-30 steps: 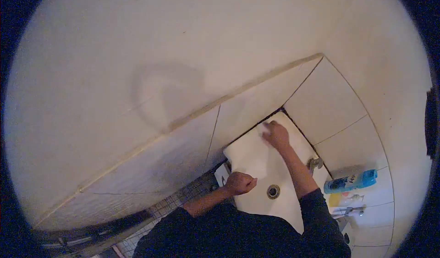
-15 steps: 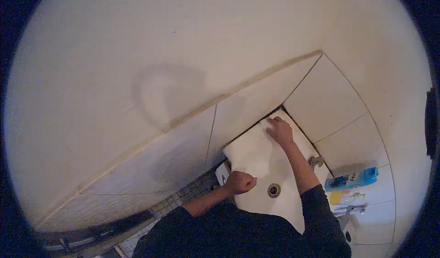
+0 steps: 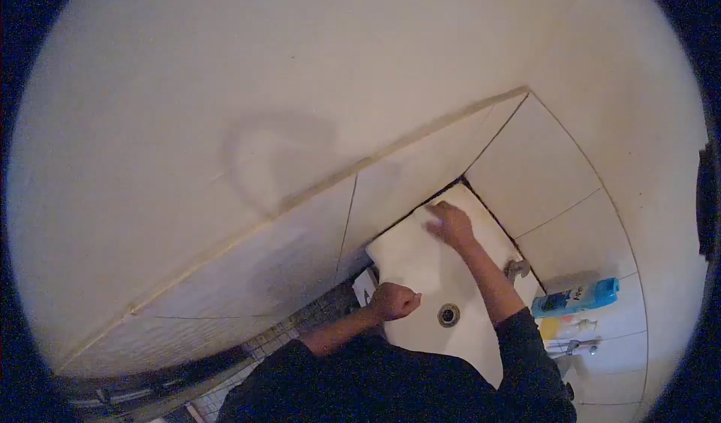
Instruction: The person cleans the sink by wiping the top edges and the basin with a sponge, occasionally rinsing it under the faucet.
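Observation:
A white sink [image 3: 411, 254] fills the corner below me, with a round drain [image 3: 448, 315] near its middle. My right hand [image 3: 454, 226] is over the sink's far corner area, fingers bent and slightly blurred. Something pale may be under its fingertips, but I cannot make it out. At the sink's left edge, my left hand [image 3: 395, 301] is closed in a fist, and what lies inside it, if anything, is hidden. A metal tap [image 3: 517, 269] sits on the right side, beside my right forearm.
To the right stand a blue bottle [image 3: 577, 297], a yellow pump bottle [image 3: 552, 327] and a metal fitting [image 3: 574, 346] on the wall. Tiled walls [image 3: 556, 167] meet behind the sink. A tiled floor [image 3: 300, 329] shows at lower left.
My right hand has moved slightly back from the far corner, down and to the left, over the sink surface. My left hand stays at the left edge.

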